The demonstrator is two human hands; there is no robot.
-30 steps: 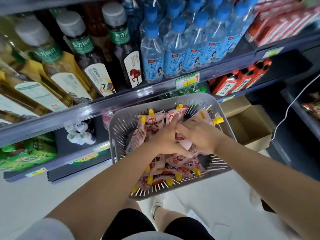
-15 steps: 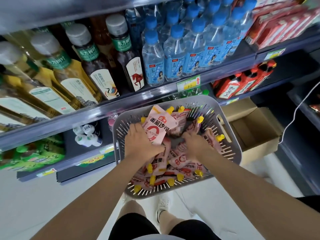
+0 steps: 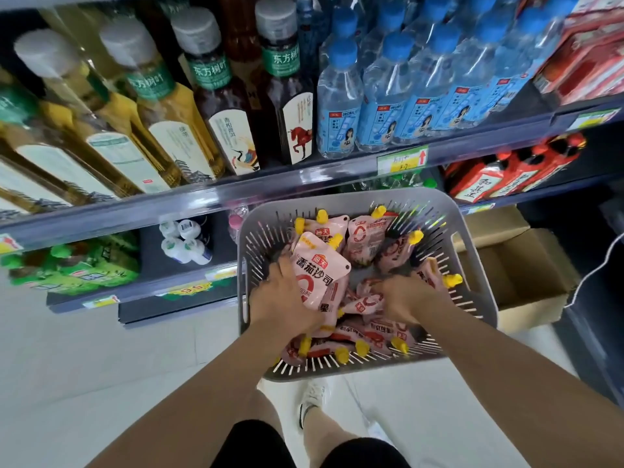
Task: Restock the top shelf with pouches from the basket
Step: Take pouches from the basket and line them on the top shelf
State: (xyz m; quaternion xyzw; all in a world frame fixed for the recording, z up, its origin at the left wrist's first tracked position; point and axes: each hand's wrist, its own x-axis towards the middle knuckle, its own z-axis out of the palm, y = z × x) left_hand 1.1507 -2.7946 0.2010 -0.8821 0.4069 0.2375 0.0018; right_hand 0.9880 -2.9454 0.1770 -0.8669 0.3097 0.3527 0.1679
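A grey slotted basket sits in front of the shelving, filled with several pink pouches with yellow caps. My left hand is inside it on the left and grips an upright pink pouch whose front label faces me. My right hand is down among the pouches on the right, fingers curled around a pink pouch whose yellow cap pokes out at the right. Other pouches lie at the back of the basket, and more at its front. The top shelf is out of view.
A shelf above the basket carries tea bottles and blue-capped water bottles. Red packs fill the shelf to the right. An open cardboard box stands on the floor at the right. Green packs sit low left.
My left hand has taken hold of a pouch and stood it upright in the basket. My right hand has shifted right and dug into the pouches there. The view has moved closer.
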